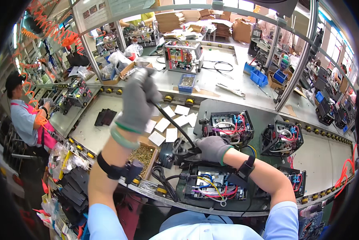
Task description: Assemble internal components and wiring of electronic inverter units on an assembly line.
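My left hand [138,105], in a grey glove, is raised and closed round a thick black cable [172,121]. The cable slants down to the right, toward a dark bundle [182,151] of cable loops. At the bundle's right side is my right hand [213,149], also gloved, its fingers closed on the black cable; the fingertips are partly hidden. Just below stands an open machine chassis [215,187] with yellow, blue and red wires, and a black cord [163,182] hangs at its left. Another open chassis [229,127] sits beyond my right hand.
A box of small brass-coloured fasteners [142,157] lies under my left forearm, with white plates [162,125] beyond it. More wired chassis [282,138] stand to the right. Across the roller rail [179,100] are a blue bin [186,83] and pliers [230,89]. A co-worker [25,110] is at left.
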A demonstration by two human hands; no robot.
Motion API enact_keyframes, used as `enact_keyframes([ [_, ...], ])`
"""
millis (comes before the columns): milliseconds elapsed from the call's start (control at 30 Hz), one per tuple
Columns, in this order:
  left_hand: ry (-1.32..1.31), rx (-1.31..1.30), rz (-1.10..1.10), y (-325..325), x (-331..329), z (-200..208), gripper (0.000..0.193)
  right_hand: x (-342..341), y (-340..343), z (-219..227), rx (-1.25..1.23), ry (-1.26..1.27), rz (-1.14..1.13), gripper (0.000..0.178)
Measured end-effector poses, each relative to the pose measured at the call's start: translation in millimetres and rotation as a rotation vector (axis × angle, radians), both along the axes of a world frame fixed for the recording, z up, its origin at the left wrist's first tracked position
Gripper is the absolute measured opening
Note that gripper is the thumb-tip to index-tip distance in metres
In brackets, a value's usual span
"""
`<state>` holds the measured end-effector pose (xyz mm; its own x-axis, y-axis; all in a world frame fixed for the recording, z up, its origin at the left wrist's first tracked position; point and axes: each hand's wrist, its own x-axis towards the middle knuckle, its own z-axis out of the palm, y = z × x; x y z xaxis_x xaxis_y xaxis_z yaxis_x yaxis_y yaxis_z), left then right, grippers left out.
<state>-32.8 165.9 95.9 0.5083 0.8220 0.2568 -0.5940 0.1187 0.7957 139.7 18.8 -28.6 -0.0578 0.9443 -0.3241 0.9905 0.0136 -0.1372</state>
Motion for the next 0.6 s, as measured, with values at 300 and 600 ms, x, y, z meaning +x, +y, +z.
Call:
enact_keyframes([
  [300,-0.137,0.209,0.152,31.3,-27.8,49.7,0.016,16.9,16.0,33.3,0.552,-0.318,0.127,0.014],
  [600,0.077,-0.009,0.054,40.6,-11.3,-14.8,0.020,20.3,-20.8,111.4,0.896,-0.100,0.230,0.017],
])
